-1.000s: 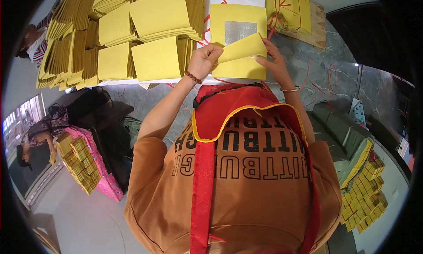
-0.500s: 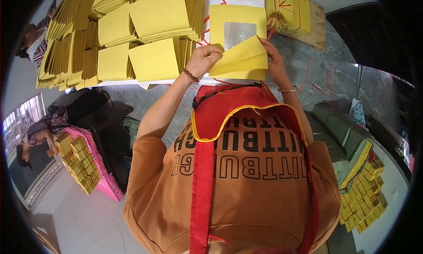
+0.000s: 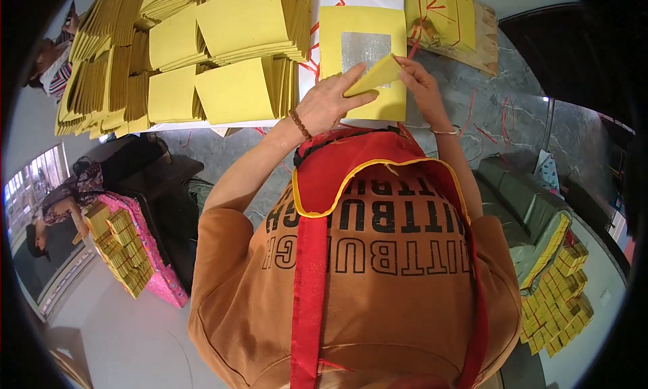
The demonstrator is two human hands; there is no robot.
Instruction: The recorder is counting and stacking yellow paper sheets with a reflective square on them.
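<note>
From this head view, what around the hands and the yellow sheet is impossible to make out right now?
- Folded yellow sheet: its underside and lower edge are hidden by the left hand and right hand.
- Flat sheet with silver square: its lower part is covered by both hands.
- Yellow paper stacks: cut off by the top rim, so their count is unclear.
- Table: its near edge is hidden by the red apron.

Left hand (image 3: 329, 104) and right hand (image 3: 418, 78), fingers pinched.
</note>
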